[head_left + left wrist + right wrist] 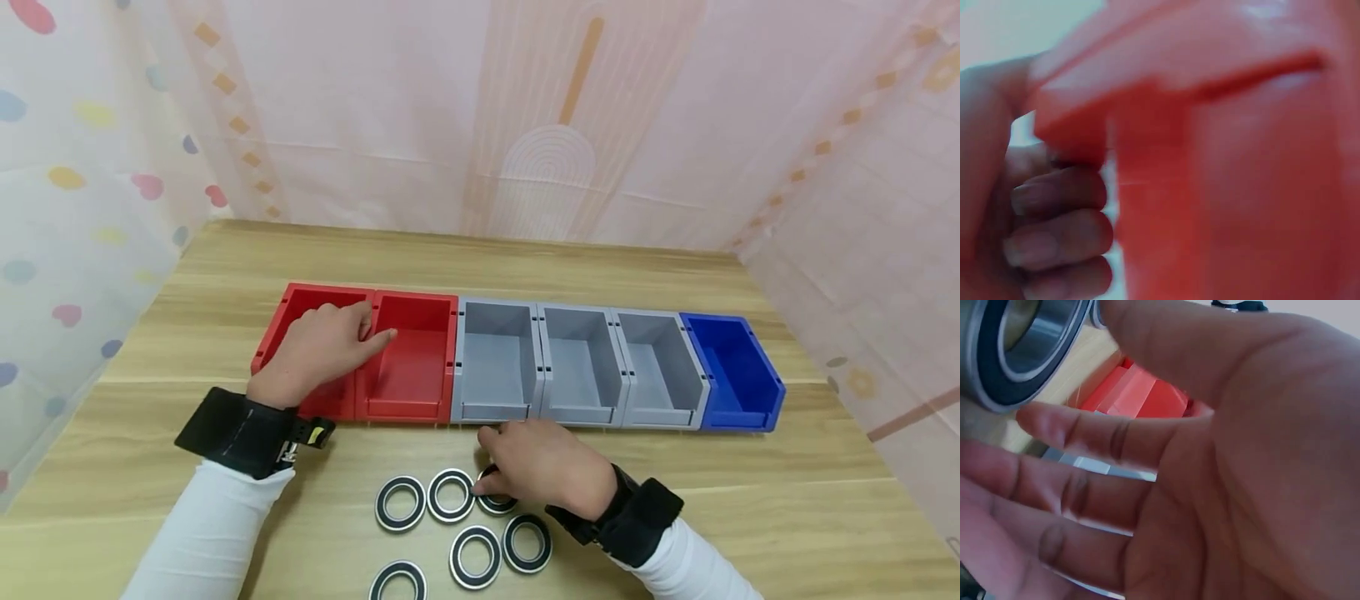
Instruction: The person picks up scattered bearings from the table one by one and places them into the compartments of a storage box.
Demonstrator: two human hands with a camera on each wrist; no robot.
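My left hand (358,335) lies over the wall shared by the two red bins (414,367). In the left wrist view its curled fingers (1060,195) and thumb grip that red wall (1222,156). My right hand (497,467) is low on the wooden table, just in front of the grey bins. It partly covers a black-and-steel bearing ring (497,505). In the right wrist view the ring (1016,350) sits between the thumb and the tip of the index finger (1029,419), and the other fingers are fairly straight.
Six bins stand in a row: two red, three grey (581,367) and one blue (738,367) at the right end. Several more bearing rings (451,495) lie near the table's front edge. Patterned curtains close off the back and both sides.
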